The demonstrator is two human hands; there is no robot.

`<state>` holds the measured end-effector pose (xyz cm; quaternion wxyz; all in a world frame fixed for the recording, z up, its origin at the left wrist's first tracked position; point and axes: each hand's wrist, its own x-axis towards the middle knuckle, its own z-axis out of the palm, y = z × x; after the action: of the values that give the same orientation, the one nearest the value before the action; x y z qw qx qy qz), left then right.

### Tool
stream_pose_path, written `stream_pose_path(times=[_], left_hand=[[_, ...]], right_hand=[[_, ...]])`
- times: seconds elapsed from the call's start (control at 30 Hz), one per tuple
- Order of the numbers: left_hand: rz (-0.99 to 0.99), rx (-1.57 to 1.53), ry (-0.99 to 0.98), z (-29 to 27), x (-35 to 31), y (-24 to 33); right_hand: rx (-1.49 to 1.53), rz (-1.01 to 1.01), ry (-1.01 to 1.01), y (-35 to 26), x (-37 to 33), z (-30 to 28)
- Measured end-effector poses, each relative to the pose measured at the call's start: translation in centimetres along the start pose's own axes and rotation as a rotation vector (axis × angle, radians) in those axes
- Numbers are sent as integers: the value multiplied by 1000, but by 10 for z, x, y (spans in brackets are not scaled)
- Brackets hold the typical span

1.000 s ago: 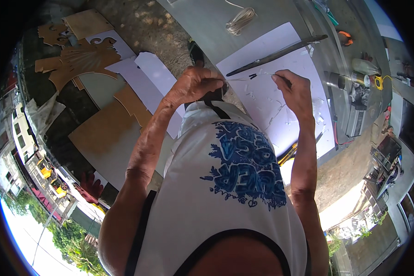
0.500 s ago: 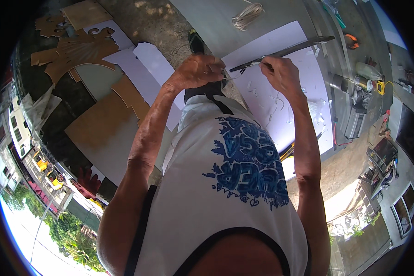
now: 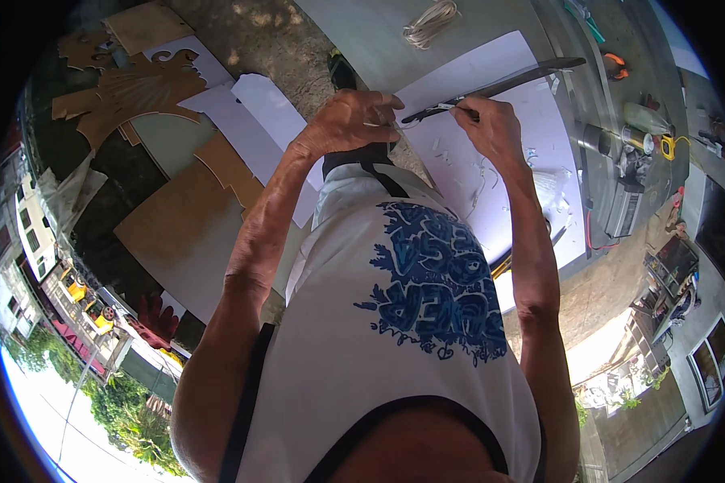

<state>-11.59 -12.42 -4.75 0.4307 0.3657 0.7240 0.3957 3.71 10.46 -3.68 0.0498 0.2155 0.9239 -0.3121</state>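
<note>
My left hand (image 3: 348, 122) is held over my lap, its fingers curled in. A thin pale strand (image 3: 371, 125) shows at its fingers. My right hand (image 3: 491, 127) is closed in a pinch above a white sheet (image 3: 524, 121). Something small and light-coloured shows by its fingertips, too small to name. Just beyond that hand, a long dark strip (image 3: 532, 75) lies slantwise across the sheet, its narrow end pointing toward my left hand. Small clear and white scraps (image 3: 483, 177) are scattered over the sheet near my right wrist.
A coil of pale cord (image 3: 431, 24) lies on the grey surface at the far side. Brown cut-out boards (image 3: 137, 92) and white panels (image 3: 270, 117) are on the left. Cans (image 3: 636, 142), a plastic bottle (image 3: 646, 118) and a yellow-cased tool (image 3: 667, 147) stand at the right.
My right hand has shifted slightly left, its fingertips nearer the dark strip's narrow end. My left fingers have moved a little, and the strand now shows across them.
</note>
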Motion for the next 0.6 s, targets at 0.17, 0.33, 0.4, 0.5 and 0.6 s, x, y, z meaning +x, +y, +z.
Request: stream_pose_path(times=[0.17,0.33,0.4,0.5,0.6], left_hand=[[81,96,90,22,17,27],[392,332,255,44,26,12],[424,350,305,48,27,11],[453,377,364,54,27,7],[449,387,397,56,25,0]], right_hand=[[-14,-21,2,0,0,-1],[7,-38,11,2,0,-1],[16,-33,0,4,-2,0],[151,-81,-17,12,-2,1],[194,60,-127,11,-9,-10]])
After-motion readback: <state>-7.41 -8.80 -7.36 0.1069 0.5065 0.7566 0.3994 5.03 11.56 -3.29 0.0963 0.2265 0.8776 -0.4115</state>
